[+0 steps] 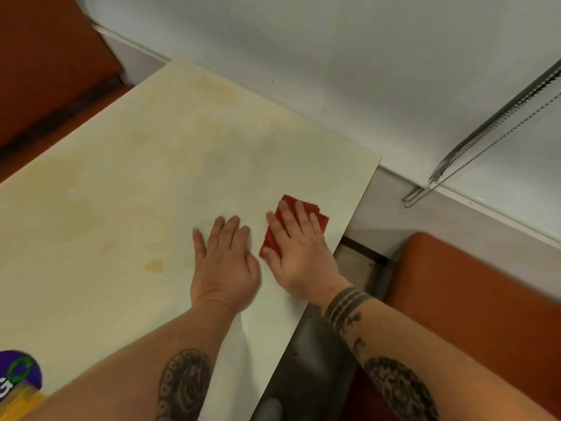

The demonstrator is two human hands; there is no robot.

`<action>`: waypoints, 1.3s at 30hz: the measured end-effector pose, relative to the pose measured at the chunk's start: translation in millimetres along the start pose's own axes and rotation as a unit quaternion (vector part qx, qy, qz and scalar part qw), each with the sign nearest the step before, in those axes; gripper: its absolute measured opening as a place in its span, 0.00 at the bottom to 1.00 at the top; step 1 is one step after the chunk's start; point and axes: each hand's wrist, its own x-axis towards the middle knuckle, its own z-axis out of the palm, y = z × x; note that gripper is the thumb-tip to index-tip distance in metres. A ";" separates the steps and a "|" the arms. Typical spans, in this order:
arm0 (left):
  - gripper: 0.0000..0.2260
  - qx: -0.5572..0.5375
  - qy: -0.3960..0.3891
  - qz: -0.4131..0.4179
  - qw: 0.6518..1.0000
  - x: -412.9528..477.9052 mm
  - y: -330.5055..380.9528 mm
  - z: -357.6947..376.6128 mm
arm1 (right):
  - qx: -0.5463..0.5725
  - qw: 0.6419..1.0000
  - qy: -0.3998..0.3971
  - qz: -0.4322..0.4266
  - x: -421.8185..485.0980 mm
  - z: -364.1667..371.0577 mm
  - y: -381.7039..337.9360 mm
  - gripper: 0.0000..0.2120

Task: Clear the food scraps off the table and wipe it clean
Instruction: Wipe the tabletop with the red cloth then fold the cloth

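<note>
A pale cream table [127, 183] fills the middle of the view, with faint yellowish stains and one small orange-yellow smear [154, 265] left of my hands. A folded red cloth [315, 214] lies near the table's right edge. My right hand [299, 247] presses flat on the cloth with straight fingers. Beside it, my left hand [226, 262] rests flat on the bare tabletop, fingers straight, holding nothing.
Orange-brown bench seats stand at the far left [45, 71] and lower right [473, 299]. A white wall and sill [394, 86] run behind the table, with a blind's bead chain [455, 165] hanging there. A purple and yellow object [18, 381] sits at the table's near left corner.
</note>
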 end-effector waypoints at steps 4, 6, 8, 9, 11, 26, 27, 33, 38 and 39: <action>0.25 0.003 0.015 0.010 1.000 -1.8 0.4 -1.5 | -0.006 1.000 -0.028 -0.005 -39.0 12.6 -20.5 0.33; 0.25 -0.014 0.043 0.030 0.999 -9.8 -1.5 -6.1 | -0.013 1.000 -0.026 0.000 -41.4 12.9 -21.7 0.34; 0.24 -0.078 0.096 0.065 0.990 -21.6 -12.0 -13.0 | -0.020 0.999 -0.021 0.020 -37.3 12.6 -24.9 0.34; 0.22 -0.108 0.118 0.081 0.984 -29.6 -22.2 -16.4 | -0.014 0.999 -0.023 0.035 -34.9 12.3 -29.3 0.34; 0.18 -0.136 0.155 0.085 0.975 -46.9 -52.3 -19.7 | 0.001 0.997 -0.031 0.075 -32.2 12.7 -40.9 0.33; 0.16 -0.026 0.135 -0.098 0.986 -132.6 -222.5 -41.6 | 0.004 0.995 -0.017 0.094 -58.4 35.2 -121.2 0.34; 0.16 -0.016 0.131 -0.094 0.987 -131.8 -222.6 -40.8 | 0.005 0.994 -0.012 0.106 -51.3 35.8 -123.6 0.34; 0.14 0.007 0.137 -0.086 0.987 -131.7 -225.4 -37.6 | 0.002 0.991 0.022 0.131 11.0 37.9 -146.1 0.34; 0.10 0.018 0.145 -0.081 0.986 -130.4 -228.6 -30.7 | -0.005 0.996 0.015 0.085 45.1 39.2 -176.3 0.33; 0.09 0.017 0.145 -0.080 0.986 -130.8 -228.8 -30.0 | -0.008 0.998 0.009 0.062 40.9 39.9 -181.9 0.33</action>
